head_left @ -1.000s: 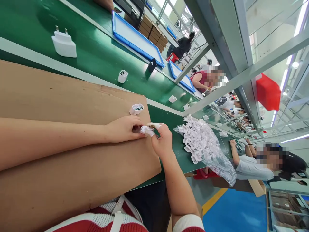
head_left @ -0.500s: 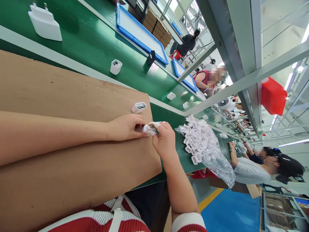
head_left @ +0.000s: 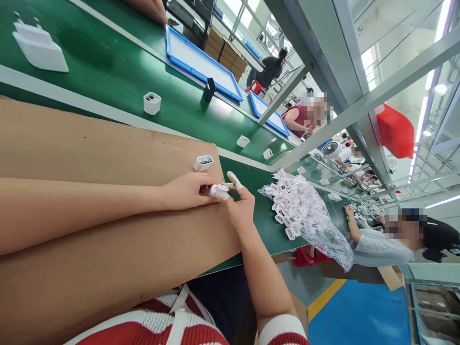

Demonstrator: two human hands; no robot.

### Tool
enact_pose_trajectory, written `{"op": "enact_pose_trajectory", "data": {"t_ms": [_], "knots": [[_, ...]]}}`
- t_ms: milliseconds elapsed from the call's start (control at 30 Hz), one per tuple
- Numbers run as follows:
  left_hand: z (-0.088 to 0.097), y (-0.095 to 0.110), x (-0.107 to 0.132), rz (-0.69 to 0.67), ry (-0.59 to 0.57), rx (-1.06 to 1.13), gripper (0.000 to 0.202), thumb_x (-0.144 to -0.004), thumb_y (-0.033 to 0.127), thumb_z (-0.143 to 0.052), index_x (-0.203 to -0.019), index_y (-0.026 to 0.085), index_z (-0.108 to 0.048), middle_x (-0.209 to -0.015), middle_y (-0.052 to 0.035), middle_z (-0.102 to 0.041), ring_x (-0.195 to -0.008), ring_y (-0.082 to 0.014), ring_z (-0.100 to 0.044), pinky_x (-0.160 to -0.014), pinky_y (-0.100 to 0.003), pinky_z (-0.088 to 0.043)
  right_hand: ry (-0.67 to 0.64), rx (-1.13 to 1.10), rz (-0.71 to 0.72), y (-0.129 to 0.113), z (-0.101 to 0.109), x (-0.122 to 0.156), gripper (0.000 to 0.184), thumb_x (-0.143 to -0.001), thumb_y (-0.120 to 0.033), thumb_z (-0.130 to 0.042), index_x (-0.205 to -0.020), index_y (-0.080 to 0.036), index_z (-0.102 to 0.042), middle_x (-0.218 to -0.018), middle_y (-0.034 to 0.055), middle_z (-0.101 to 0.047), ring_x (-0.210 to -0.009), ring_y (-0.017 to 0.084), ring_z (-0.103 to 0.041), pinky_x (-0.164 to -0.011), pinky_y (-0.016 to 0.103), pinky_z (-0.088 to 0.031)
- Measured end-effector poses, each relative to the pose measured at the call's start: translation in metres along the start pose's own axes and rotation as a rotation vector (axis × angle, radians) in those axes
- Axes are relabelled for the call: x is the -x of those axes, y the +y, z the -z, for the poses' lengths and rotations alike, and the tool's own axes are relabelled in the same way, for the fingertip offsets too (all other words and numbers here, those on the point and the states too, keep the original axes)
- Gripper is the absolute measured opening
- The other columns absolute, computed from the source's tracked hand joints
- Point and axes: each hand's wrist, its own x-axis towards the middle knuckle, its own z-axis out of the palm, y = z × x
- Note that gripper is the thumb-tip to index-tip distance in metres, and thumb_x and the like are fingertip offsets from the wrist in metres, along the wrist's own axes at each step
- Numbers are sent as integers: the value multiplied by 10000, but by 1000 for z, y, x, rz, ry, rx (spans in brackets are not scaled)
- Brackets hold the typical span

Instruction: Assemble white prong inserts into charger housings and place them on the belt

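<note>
My left hand (head_left: 187, 190) rests on a brown cardboard sheet (head_left: 89, 148), fingers curled round a small white plastic part (head_left: 217, 191). My right hand (head_left: 241, 207) meets it from the right and pinches the same part, its index finger in a white finger cot raised above it. A small white shell with a dark inside (head_left: 203, 162) stands on the cardboard just beyond my hands. A clear bag of several white shells (head_left: 305, 215) lies on the green bench to the right.
On the green conveyor belt (head_left: 118, 67) ride a white plug adapter (head_left: 39, 47), small white shells (head_left: 152, 103) and a black part (head_left: 209, 89). Blue-framed trays (head_left: 201, 62) lie beyond. Other people sit along the line at right. A red bin (head_left: 395, 130) hangs overhead.
The items on the belt have drifted left. My right index finger has lifted off the white part; both hands stay at the same spot on the cardboard.
</note>
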Motion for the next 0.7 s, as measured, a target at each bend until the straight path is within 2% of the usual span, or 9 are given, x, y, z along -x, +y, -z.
{"op": "enact_pose_trajectory", "data": {"t_ms": [67,167,200,267,367,433,533,600,700], "knots": [[3,6,4,-29,11,-35,415,-838,614,-616,-785,202,-634,-767,-47,-646,-724,-211,-589,-661,-327,-445,44,-85,97,3,6,0,739,-750,-382,-874,-1458,-306,-677,-1225,14,-798,-1132,244,-696,-1087,406,-570],[19,16,6,-76,151,-107,392,-880,565,-605,-902,184,-695,-876,-70,-689,-767,-207,-580,-698,-333,-460,253,59,185,6,33,-6,680,-862,-428,-753,-1512,-281,-614,-1485,89,-682,-1283,285,-642,-1042,427,-569],[29,18,4,-70,232,-127,411,-892,568,-606,-960,177,-711,-925,-72,-699,-780,-201,-573,-704,-328,-459,351,206,146,7,45,-10,612,-906,-410,-693,-1496,-261,-625,-1532,121,-638,-1354,315,-595,-1052,453,-551],[54,16,-5,-9,397,-188,469,-917,588,-609,-1073,162,-725,-1046,-71,-708,-844,-192,-570,-733,-311,-460,477,585,-54,11,66,-19,512,-948,-326,-608,-1443,-203,-659,-1538,199,-599,-1435,383,-507,-1097,527,-487],[97,-2,-30,224,533,-323,538,-944,543,-620,-1288,136,-689,-1219,-67,-702,-1009,-199,-578,-839,-290,-458,464,924,-332,18,84,-29,446,-909,-193,-587,-1338,-145,-700,-1456,274,-618,-1405,453,-495,-1128,615,-393],[122,-22,-46,401,522,-422,586,-979,500,-570,-1416,111,-616,-1287,-73,-694,-1070,-208,-572,-882,-295,-446,434,956,-354,20,86,-32,426,-882,-146,-597,-1293,-140,-707,-1409,264,-656,-1377,453,-517,-1139,614,-368],[144,-49,-60,542,402,-558,634,-1026,525,-479,-1461,70,-555,-1357,-103,-663,-1117,-238,-568,-909,-316,-434,432,959,-318,21,84,-30,420,-897,-143,-589,-1302,-167,-698,-1370,215,-704,-1365,420,-546,-1142,575,-375],[148,-58,-63,585,345,-591,661,-1010,547,-498,-1427,39,-560,-1357,-132,-651,-1115,-268,-570,-915,-341,-438,422,955,-277,20,83,-26,470,-906,-125,-559,-1356,-195,-679,-1321,179,-736,-1336,385,-580,-1148,552,-376],[147,-55,-63,578,405,-565,626,-980,558,-547,-1380,78,-583,-1309,-97,-659,-1172,-285,-536,-1053,-390,-430,427,948,-224,22,83,-23,535,-897,-113,-533,-1409,-201,-661,-1316,171,-718,-1298,361,-612,-1148,528,-383]]}}
